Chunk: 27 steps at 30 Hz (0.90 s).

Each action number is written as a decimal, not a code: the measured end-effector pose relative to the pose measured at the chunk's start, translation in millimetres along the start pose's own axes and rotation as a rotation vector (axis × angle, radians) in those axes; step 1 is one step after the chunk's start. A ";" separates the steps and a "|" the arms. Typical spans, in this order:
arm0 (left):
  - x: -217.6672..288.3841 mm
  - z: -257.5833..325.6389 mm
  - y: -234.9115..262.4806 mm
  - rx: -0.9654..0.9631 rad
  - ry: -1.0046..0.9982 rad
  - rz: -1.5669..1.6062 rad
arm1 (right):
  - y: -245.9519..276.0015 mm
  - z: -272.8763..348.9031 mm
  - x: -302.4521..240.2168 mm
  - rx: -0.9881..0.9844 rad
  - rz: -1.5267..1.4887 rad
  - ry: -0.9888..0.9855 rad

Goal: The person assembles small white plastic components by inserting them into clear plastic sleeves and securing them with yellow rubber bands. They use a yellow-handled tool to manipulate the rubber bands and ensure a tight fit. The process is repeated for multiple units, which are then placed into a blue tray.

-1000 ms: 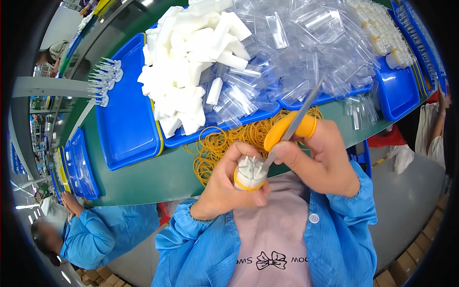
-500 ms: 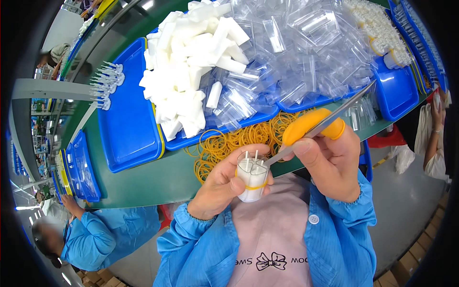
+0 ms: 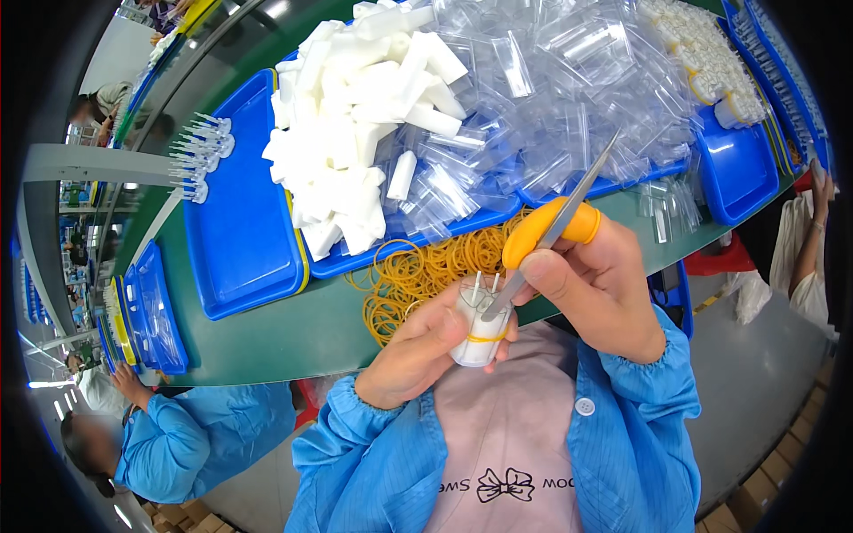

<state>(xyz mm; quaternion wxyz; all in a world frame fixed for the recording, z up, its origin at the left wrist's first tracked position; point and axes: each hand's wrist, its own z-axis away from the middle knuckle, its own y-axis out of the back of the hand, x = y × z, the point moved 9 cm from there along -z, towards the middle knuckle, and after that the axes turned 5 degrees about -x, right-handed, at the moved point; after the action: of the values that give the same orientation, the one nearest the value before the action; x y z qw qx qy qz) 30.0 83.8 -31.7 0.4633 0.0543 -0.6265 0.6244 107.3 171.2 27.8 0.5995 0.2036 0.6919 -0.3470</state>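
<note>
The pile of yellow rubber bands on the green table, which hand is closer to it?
Left. The left hand sits just below the rubber bands, holding a small white bundle; the right hand with metal tweezers is off to their right.

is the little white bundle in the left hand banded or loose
Banded: a yellow rubber band wraps the white bundle held in the left hand.

Both forearms, in blue sleeves, rise from six o'clock and meet near the chest. The left hand (image 3: 418, 351) is curled in a closed grip with the thumb on top. The right hand (image 3: 591, 284), toward three o'clock, pinches shut, its forefinger in an orange cover pointing to ten o'clock.
</note>
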 end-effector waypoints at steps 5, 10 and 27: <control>-2.4 1.4 1.0 0.032 0.012 -0.051 | -4.1 -1.5 -5.9 -0.049 0.159 0.076; -4.7 3.6 4.2 0.076 0.035 -0.088 | -5.0 5.5 -16.7 -0.039 0.448 0.222; -6.9 -0.6 1.2 0.005 0.047 0.131 | 9.9 3.7 6.9 0.034 -0.071 -0.052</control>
<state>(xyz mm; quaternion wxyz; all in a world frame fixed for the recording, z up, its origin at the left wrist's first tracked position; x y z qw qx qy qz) 33.5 81.0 -37.1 0.4359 -0.0001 -0.6160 0.6561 115.4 174.3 18.7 0.6011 0.1799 0.6770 -0.3847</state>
